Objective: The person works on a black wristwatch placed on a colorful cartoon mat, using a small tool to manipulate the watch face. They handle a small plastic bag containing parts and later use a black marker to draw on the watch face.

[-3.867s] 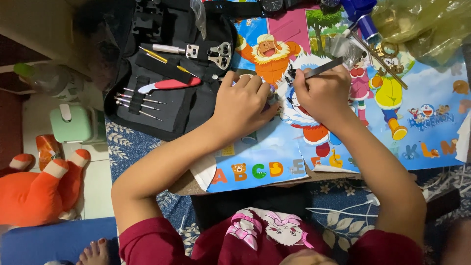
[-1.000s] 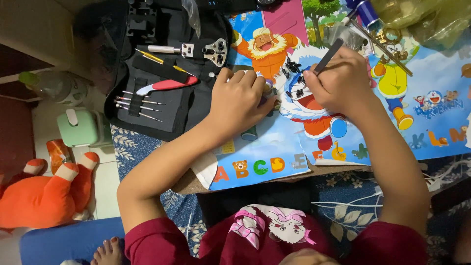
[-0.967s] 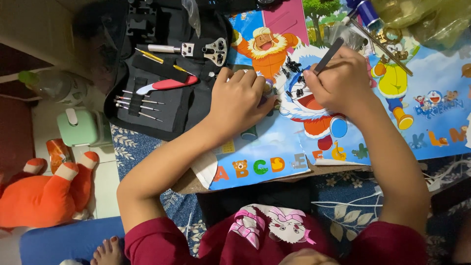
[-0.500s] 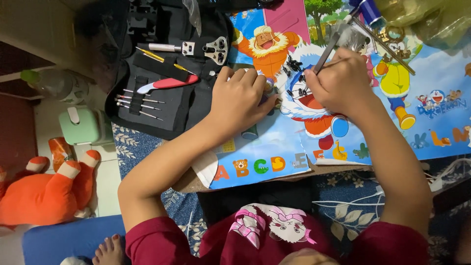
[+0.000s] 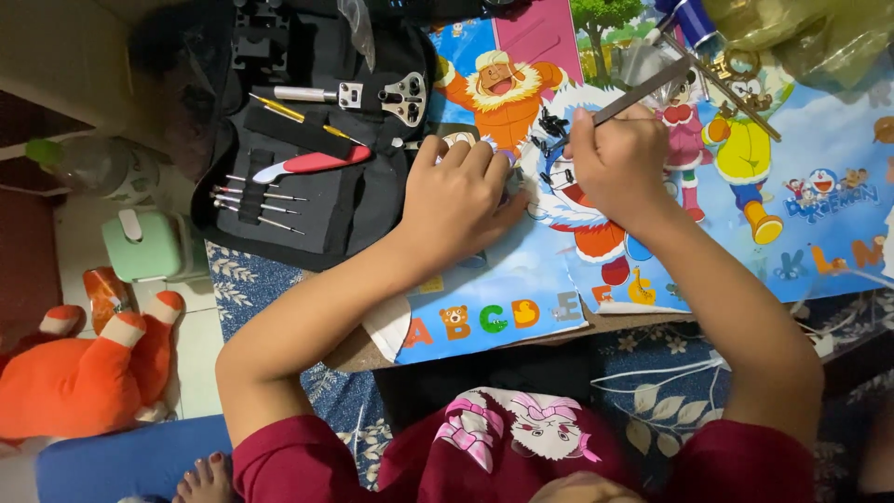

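My right hand (image 5: 619, 163) is closed around a thin dark metal tool (image 5: 643, 90) that points up and to the right, its lower end hidden in my fist. My left hand (image 5: 461, 191) is curled with fingers pressed down on a small object hidden beneath it, on the colourful cartoon-printed table top (image 5: 521, 298). Small black parts (image 5: 551, 126) lie between the two hands. Both hands almost touch near the table's middle.
An open black tool case (image 5: 307, 158) with a red-handled tool (image 5: 312, 163), thin picks and a metal wrench lies left of my hands. A green box (image 5: 149, 244) and an orange plush toy (image 5: 79, 377) sit on the floor at left. Clear bags lie top right.
My right hand has tilted the tool more steeply and shifted slightly up the table; the left hand stays pressed in place.
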